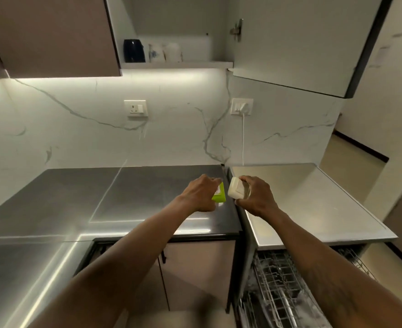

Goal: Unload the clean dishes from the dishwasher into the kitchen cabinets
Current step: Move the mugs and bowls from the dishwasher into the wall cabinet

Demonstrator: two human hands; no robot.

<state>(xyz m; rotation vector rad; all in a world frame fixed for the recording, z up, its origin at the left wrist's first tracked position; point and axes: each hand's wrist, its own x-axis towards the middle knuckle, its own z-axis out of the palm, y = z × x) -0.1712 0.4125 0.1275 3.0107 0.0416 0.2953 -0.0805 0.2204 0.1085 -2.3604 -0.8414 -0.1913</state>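
Logging the carry stage of the unload, item by item.

Left grip (198, 194): it is wrapping its fingers round a small green container (219, 197) with a pale label. It is holding this just above the dark counter (100, 197), near the counter's right edge.

Right grip (258, 197): it is holding a small clear jar (236, 191) with a white lid, fingers curled round the body and the lid facing the left grip. The two items are sitting just beside each other, and I am unable to tell whether they are touching.

Dishwasher rack (278, 280): it is standing pulled out at lower right, beneath the pale worktop (313, 197). Wire tines are showing, but the contents are too blurred for me to name.

Upper cabinet: the cabinet door (290, 43) is standing open. The cabinet shelf (183, 65) is carrying a dark blue vessel (133, 50) at the left and white mugs (169, 52) just beside it, with bare shelf showing to their right.

Step in hand, as I am judging it: both items are out of the rack and are being held at counter height, with neither put away yet.

Next move, as I am reading it: it is calling for a raise of both grips to the open shelf. It is also calling for setting the items down one at a time on the bare stretch right of the mugs, staying clear of the door's lower edge and keeping the jar level so the lid is not slipping.
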